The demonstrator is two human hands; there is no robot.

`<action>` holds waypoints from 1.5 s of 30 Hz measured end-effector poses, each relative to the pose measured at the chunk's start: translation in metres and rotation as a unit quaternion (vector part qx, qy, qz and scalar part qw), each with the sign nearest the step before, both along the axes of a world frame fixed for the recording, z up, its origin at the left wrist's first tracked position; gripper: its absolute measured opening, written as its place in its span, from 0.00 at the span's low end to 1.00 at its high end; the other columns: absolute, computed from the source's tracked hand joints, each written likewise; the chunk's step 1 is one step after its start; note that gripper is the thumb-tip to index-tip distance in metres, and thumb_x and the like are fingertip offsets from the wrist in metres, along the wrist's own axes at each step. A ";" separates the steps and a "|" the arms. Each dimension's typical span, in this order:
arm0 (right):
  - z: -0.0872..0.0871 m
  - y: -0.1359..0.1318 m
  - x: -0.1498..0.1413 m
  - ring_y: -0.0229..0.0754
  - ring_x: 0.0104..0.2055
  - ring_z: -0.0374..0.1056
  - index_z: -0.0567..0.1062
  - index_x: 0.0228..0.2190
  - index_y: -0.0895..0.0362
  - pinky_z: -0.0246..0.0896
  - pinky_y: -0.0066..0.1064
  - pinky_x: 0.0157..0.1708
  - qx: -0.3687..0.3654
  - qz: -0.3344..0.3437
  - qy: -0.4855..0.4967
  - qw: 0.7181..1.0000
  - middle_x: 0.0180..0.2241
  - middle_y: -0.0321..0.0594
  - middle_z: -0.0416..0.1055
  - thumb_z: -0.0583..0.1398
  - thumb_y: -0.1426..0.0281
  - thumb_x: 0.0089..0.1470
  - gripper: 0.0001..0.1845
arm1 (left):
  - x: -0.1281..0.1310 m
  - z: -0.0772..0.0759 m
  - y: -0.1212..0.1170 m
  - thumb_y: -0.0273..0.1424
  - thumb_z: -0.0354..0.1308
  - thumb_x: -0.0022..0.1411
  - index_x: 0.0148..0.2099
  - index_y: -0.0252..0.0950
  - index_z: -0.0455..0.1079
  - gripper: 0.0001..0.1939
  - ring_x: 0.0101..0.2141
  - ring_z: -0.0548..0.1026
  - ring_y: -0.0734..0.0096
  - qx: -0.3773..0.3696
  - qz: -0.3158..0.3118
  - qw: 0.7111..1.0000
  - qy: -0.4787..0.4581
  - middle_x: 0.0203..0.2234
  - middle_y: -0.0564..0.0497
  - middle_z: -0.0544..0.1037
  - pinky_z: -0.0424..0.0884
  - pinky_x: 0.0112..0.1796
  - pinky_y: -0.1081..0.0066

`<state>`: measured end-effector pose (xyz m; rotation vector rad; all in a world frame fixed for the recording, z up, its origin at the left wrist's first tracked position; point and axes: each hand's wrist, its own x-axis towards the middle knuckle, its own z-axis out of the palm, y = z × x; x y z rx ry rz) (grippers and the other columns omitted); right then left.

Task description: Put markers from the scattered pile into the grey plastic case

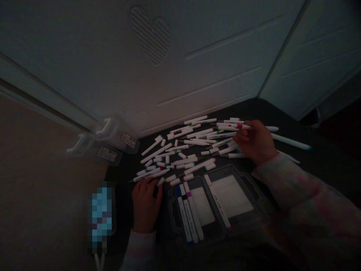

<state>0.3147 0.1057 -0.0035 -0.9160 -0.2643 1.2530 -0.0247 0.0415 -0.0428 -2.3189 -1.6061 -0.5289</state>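
In the head view, a loose pile of white markers (197, 143) and caps (160, 164) is spread over the dark surface, several of the markers uncapped. At the pile's right side, my right hand (255, 139) is closed around a white marker with a red band (229, 125). My left hand (146, 205) lies at the pile's near left edge, thumb and fingers apart, beside a loose cap (160, 181). A clear plastic case (172, 220) lies open in front of me. Three markers (188, 212) with blue, black and purple bands lie in its left half; a pink-ended marker (217, 201) lies near its middle.
Two clear containers with labels (106, 153) stand at the left edge of the dark surface (121, 210). A blurred-out blue object (101, 214) with a white cable is at the lower left. A pale panel with a heart relief (152, 35) rises behind the pile.
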 end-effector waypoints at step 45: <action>0.009 -0.004 0.002 0.30 0.18 0.53 0.62 0.21 0.55 0.50 0.22 0.18 0.067 0.045 -0.024 0.996 0.18 0.28 0.57 0.59 0.77 0.36 0.09 | -0.003 -0.004 0.001 0.30 0.50 0.58 0.35 0.34 0.67 0.06 0.37 0.68 0.66 0.043 -0.002 0.991 -0.124 0.31 0.47 0.71 0.65 0.40 0.65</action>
